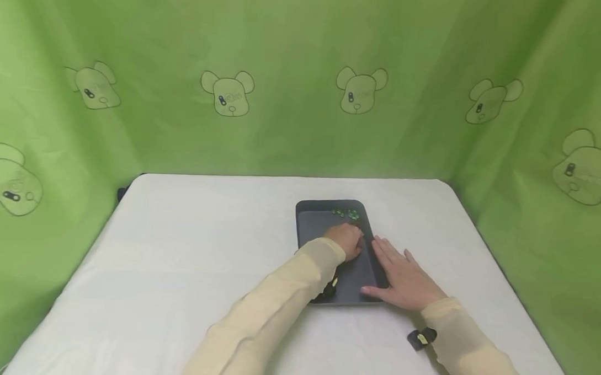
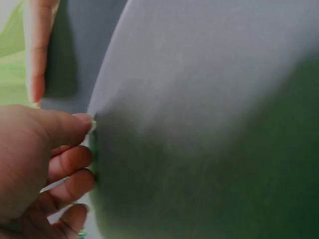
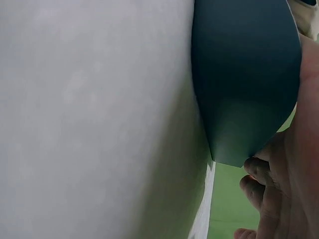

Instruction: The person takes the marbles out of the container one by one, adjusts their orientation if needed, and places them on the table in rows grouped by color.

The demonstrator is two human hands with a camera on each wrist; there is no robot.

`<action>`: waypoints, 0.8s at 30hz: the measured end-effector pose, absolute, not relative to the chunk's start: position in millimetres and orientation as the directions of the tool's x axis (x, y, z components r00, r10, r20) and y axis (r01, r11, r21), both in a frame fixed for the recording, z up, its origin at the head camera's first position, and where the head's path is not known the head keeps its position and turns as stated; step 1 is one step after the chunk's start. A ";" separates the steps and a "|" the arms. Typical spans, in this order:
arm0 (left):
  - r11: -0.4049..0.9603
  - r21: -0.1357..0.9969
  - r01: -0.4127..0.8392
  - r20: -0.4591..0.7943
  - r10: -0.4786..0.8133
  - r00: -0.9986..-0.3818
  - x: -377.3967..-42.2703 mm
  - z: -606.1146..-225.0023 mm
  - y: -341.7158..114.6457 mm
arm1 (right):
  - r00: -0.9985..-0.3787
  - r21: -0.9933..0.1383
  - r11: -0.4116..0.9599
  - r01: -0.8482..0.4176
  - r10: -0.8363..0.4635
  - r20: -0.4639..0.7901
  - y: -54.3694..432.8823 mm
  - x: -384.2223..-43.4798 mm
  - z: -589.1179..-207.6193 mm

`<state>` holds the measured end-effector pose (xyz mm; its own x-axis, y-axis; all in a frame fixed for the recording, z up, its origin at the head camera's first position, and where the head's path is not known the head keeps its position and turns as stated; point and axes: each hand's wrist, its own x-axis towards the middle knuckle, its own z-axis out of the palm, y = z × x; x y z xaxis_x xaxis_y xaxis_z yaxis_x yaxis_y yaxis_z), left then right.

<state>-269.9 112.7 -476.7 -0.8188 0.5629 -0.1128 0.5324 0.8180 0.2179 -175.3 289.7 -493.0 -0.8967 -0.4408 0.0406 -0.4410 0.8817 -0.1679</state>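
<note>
Head view shows small, glossy green pieces (image 1: 353,215) lying in the far right corner of a dark grey, rectangular, shallow-walled tray (image 1: 355,283), their exact shape too small to tell. The left hand (image 1: 344,240) reaches into the tray just nearer than these pieces. In the left wrist view its fingers are curled in, and thumb and forefinger pinch a tiny pale-green bit (image 2: 93,124) close to the tray floor, mostly hidden by the fingertips. The right hand (image 1: 405,279) holds nothing in its grasp: its fingers lie nearly straight along the tray's right wall, touching it, with the thumb spread over the near right part. Both forearms wear cream-coloured fabric sleeves (image 1: 272,291), and a small black device with a yellow mark (image 1: 421,339) sits at the right wrist. The tray rests on a white cloth-covered table (image 1: 179,249), before green curtains (image 1: 296,33) printed with outlined bear heads (image 1: 233,97).
</note>
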 end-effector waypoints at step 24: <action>0.700 0.230 0.676 -0.079 0.706 -0.704 -245.4 -439.1 53.8 | -0.894 -0.185 0.875 -0.447 -0.446 0.050 292.0 -178.6 -497.5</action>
<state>-245.4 53.8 -439.1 -0.7039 0.7059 -0.0787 0.6762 0.6999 0.2302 -178.6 292.0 -497.5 -0.8938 -0.4457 0.0500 -0.4469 0.8752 -0.1852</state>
